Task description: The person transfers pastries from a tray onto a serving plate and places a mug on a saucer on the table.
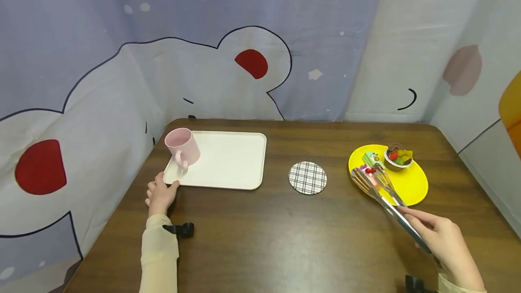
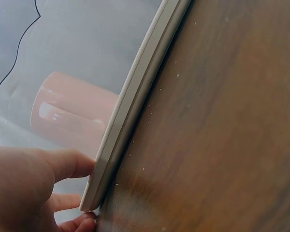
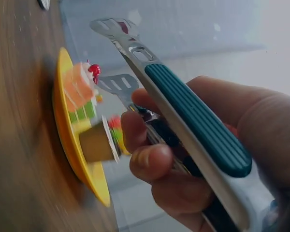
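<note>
At the near left corner of a white rectangular tray [image 1: 228, 159], my left hand [image 1: 160, 196] pinches the rim, thumb on top and fingers at the side and underneath. A pink mug [image 1: 188, 148] stands upright on the tray's left end, handle facing me. My right hand [image 1: 445, 241] grips metal tongs [image 3: 198, 118] with teal handle grips, their two slotted tips apart. The tips hover over a yellow plate [image 1: 417, 186]. On it sit an orange layered cake slice [image 3: 77, 87] with a red cherry, a green cake slice [image 1: 370, 157] and a small fruit-topped cup dessert [image 3: 96, 142].
Between tray and plate lies a round checked coaster [image 1: 307, 178]. Everything rests on a brown wooden table [image 1: 285, 238]. A printed curtain [image 1: 317, 35] hangs behind the table's back edge and along its sides.
</note>
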`<action>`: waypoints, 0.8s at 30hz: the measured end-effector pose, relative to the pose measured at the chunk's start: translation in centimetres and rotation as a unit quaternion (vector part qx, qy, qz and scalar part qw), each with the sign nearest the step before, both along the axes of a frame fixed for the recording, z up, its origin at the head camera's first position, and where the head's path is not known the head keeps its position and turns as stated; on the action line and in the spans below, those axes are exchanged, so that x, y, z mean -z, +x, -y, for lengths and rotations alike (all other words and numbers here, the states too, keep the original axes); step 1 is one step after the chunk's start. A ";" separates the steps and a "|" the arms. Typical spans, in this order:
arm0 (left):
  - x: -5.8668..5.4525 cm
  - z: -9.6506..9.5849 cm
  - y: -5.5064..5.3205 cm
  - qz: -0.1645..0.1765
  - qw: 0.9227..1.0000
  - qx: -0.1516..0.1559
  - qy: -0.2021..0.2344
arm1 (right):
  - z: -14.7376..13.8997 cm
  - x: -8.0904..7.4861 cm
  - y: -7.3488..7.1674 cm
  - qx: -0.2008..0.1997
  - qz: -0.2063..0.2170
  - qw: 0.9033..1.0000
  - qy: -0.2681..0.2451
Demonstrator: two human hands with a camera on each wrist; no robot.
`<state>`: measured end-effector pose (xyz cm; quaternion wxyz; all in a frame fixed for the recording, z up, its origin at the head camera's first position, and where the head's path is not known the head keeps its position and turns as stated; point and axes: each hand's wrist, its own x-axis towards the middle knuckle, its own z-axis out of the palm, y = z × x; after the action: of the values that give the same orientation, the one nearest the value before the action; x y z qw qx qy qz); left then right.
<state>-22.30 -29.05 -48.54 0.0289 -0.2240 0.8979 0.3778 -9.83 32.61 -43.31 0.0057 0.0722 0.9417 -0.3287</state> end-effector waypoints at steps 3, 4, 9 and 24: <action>0.0 -0.1 0.0 -0.002 1.000 -0.002 0.002 | 1.1 -0.2 -0.3 -0.018 -0.029 0.999 -0.001; 0.1 -0.1 0.0 -0.003 1.000 -0.003 0.002 | 1.5 -0.2 -0.5 -0.021 -0.035 0.999 -0.001; 0.1 -0.1 -0.1 -0.002 1.000 -0.006 0.001 | 2.4 -0.5 -0.9 -0.028 -0.048 0.998 0.011; 0.0 -0.2 0.0 -0.005 1.000 -0.007 0.001 | 1.6 -0.1 0.4 -0.015 -0.110 0.986 0.121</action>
<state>-22.27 -28.87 -48.56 0.0219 -0.2282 0.8959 0.3805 -9.48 31.05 -43.17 -0.1020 0.0213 0.9703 -0.2183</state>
